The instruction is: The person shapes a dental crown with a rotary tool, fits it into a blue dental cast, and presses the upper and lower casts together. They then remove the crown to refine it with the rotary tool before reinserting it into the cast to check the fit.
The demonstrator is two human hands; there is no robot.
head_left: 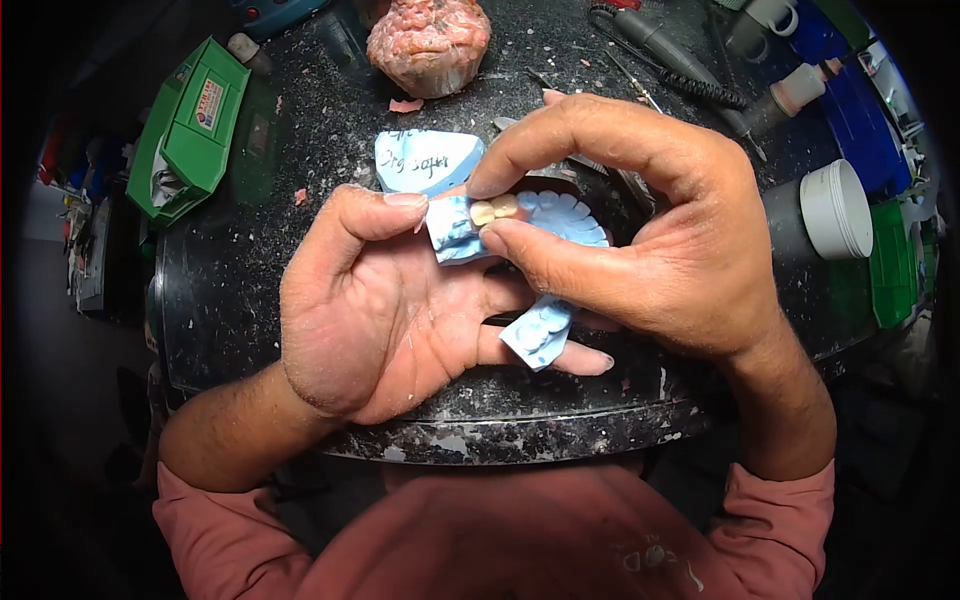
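Observation:
Palm up, my left hand (365, 310) grips a small blue plaster dental model section (452, 228) between thumb and fingers. My right hand (670, 235) pinches pale yellow dental crowns (494, 209) with thumb and forefinger, right at the side of that section. Across the lower fingers of my left hand lies another blue model piece (540, 330) with tooth shapes. Partly hidden behind my right hand is a blue dental arch model (562, 216). A further blue plaster block (428, 162) with handwriting on it sits on the bench just beyond my left thumb.
The dark, speckled bench (250, 330) has a worn front edge. A pink, crusted lump (428, 45) stands at the back. Green bins (190, 130) are at the left. Toward the right are a handpiece (680, 62) with a coiled cord, metal tools and a white round tub (836, 209).

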